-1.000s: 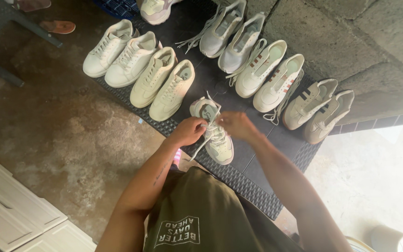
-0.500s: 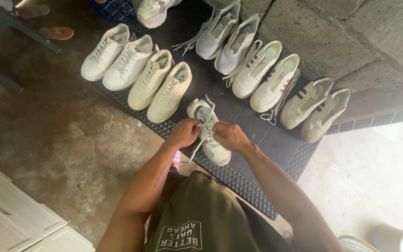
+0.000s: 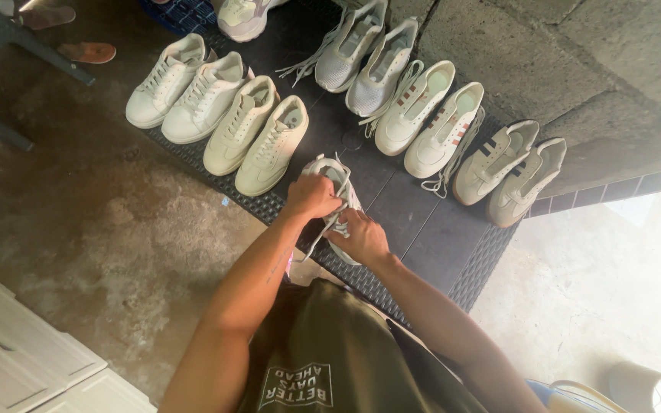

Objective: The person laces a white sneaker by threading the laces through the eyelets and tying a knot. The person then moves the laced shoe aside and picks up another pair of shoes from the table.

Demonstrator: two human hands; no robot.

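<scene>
Both hands are down on one white shoe (image 3: pixel 336 182), which sits on the near part of the dark mat (image 3: pixel 422 229), just in front of the row of pale shoes. The left hand (image 3: pixel 311 196) is clenched over the middle of that shoe, fingers curled around a lace (image 3: pixel 323 229) that trails down off the mat's edge. The right hand (image 3: pixel 361 237) is lower, at the near end of the same shoe, fingers bent and pinching the lace too, knuckles up. The two hands sit just beside each other, nearly touching.

Behind them, a cream pair (image 3: pixel 258 134) lies side by side, just left of the shoe in hand, with a white pair (image 3: pixel 181 95) further left at the mat's corner. To the right, a pair with red stripes (image 3: pixel 430 118) has loose laces spilling out, and a pair with dark stripes (image 3: pixel 510 170) rests against the concrete wall (image 3: pixel 575 69). Bare concrete floor (image 3: pixel 93 229) spreads to the left, a white panel (image 3: pixel 17 336) at the bottom corner
</scene>
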